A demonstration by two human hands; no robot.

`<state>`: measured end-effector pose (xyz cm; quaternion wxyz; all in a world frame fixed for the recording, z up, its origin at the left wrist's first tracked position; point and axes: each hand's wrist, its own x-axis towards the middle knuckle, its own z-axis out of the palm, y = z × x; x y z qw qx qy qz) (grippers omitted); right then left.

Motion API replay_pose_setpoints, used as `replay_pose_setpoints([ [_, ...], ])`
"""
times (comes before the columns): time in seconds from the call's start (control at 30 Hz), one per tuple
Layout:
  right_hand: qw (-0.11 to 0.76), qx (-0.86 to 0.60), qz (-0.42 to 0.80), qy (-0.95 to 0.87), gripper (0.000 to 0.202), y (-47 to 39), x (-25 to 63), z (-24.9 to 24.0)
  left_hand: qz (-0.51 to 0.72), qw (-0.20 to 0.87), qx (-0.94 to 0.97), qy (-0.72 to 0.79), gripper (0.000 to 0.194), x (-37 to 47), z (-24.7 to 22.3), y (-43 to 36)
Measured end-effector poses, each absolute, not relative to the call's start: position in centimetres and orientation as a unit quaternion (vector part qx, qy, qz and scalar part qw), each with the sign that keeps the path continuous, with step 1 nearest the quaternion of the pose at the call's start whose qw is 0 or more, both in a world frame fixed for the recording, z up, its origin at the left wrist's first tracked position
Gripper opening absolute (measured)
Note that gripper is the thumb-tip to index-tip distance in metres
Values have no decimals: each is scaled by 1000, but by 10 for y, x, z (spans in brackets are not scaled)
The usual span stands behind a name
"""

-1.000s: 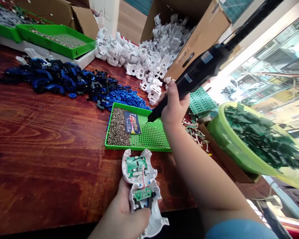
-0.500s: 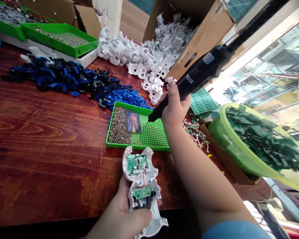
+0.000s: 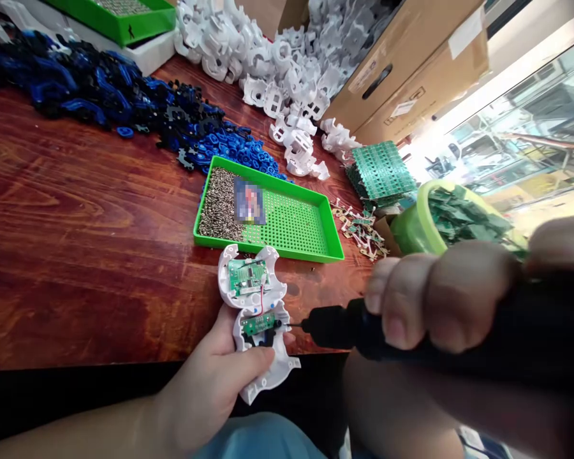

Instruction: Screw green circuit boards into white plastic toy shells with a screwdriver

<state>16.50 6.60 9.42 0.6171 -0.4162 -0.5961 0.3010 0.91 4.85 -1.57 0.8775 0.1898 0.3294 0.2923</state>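
Screwdriver (image 3: 332, 326) and white casing (image 3: 281, 352), both gripped.
Holding screwdriver in tightly wrapped right hand (image 3: 440, 293), aiming its tip (image 3: 295, 325) at casing; clamping casing between thumb and fingers of left hand (image 3: 210, 373).

From my distant seat I am seeing a bare left hand (image 3: 205, 373) running into a smooth left forearm (image 3: 105, 424), uncovered as far as the view is reaching, and a bare right hand (image 3: 444, 293) whose rounded fingertips (image 3: 395, 328) are blurring near the lens. Below these 2 hands, plain muted-blue cloth (image 3: 263, 438) is showing, and I am failing to tell which garment it is forming.
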Motion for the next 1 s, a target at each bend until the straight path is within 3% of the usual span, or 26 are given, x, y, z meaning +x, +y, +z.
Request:
replay_pose_setpoints([
  [0.07,617,-377,308,-618,25,57,162,87,302,873,195,328,56,11,-16,49],
  [0.2,644,-436,312,-546,34,54,157,86,305,870,194,335,60,11,-14,48],
  [0.47,658,-450,304,-522,32,49,152,82,303,873,176,339,60,10,-13,47],
  [0.67,652,-451,316,-521,33,42,145,82,338,864,155,338,72,15,-16,39],
  [1.0,659,-421,311,-540,24,46,153,75,345,830,177,401,61,17,-15,36],
])
